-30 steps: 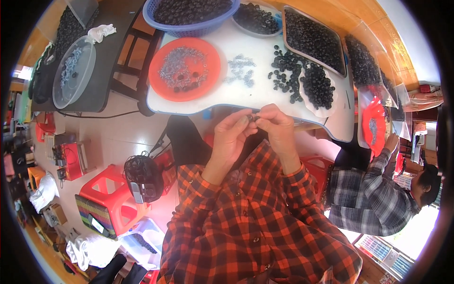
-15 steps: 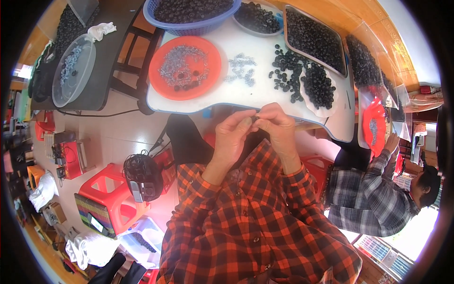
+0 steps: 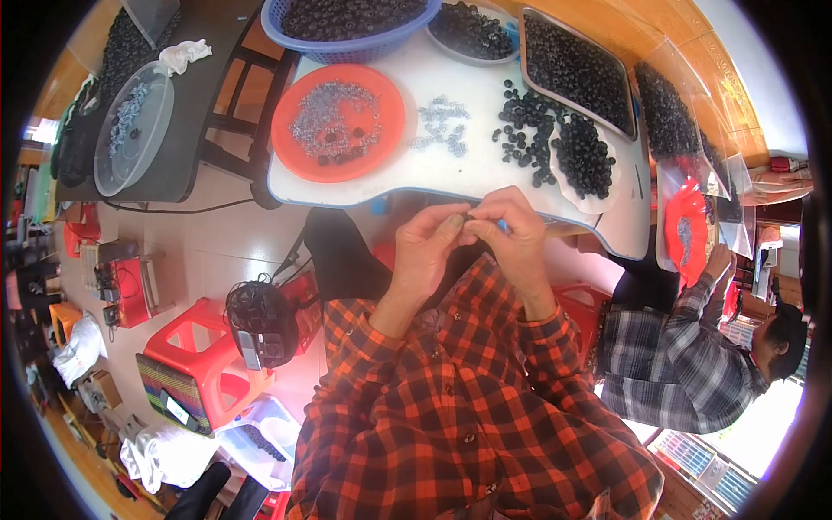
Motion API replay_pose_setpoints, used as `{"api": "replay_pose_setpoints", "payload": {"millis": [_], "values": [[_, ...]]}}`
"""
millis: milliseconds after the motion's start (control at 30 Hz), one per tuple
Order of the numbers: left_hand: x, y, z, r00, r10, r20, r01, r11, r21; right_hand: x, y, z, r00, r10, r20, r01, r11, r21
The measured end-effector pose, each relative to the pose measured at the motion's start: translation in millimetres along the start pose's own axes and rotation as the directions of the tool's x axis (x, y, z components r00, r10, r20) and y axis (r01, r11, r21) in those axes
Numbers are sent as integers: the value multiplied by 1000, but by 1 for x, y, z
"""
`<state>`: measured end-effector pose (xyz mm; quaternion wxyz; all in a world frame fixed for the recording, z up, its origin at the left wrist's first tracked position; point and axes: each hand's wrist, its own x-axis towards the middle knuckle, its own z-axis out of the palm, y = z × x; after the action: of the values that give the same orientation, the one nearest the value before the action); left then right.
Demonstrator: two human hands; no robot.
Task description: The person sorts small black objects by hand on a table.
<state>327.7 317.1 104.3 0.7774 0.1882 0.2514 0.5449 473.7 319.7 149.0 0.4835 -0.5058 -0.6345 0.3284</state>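
Note:
My left hand (image 3: 425, 250) and my right hand (image 3: 513, 234) meet fingertip to fingertip, just off the near edge of the white table (image 3: 364, 184). Pinched between them is a small dark round part (image 3: 469, 217), mostly covered by the fingers. On the tabletop lie tiny clear pieces (image 3: 443, 126) in a loose patch. To their right spread loose black round parts (image 3: 526, 126), and more fill a white dish (image 3: 600, 205). An orange-red plate (image 3: 287, 143) on the left bears clear pieces and a few black parts.
Along the table's back stand a blue basket (image 3: 347, 52), a bowl (image 3: 464, 59) and a metal tray (image 3: 631, 139), all with black parts. A red stool (image 3: 199, 342) and a black bag (image 3: 269, 325) are at my left. Another person (image 3: 685, 364) sits at right beside a red dish (image 3: 685, 217).
Both hands stay almost in place, still pinched together. The right fingers have shifted slightly around the small part.

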Motion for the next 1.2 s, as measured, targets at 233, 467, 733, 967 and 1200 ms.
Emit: {"api": "replay_pose_setpoints", "payload": {"millis": [233, 467, 733, 967, 1200], "values": [[0, -1, 0, 996, -48, -70, 54, 994, 94, -3, -5, -2, 990, 95, 105, -95, 995, 0], [-1, 2, 3, 991, -94, -95, 104, 990, 96, -6, 4, 0, 991, -90, 102, 115, 956, -269], [6, 5, -16, 993, -118, 14, 119, 983, -137, -5, -11, 3, 997, -55, 53, 66, 973, -222], [6, 8, -17, 989, -8, 145, 46, 964, -263, -8, -14, 2, 1000, -31, -2, 31, 999, 21], [2, 12, -16, 991, 2, 131, 31, 968, -247, -10, -16, 6, 997, -72, 10, 70, 990, 119]]}}
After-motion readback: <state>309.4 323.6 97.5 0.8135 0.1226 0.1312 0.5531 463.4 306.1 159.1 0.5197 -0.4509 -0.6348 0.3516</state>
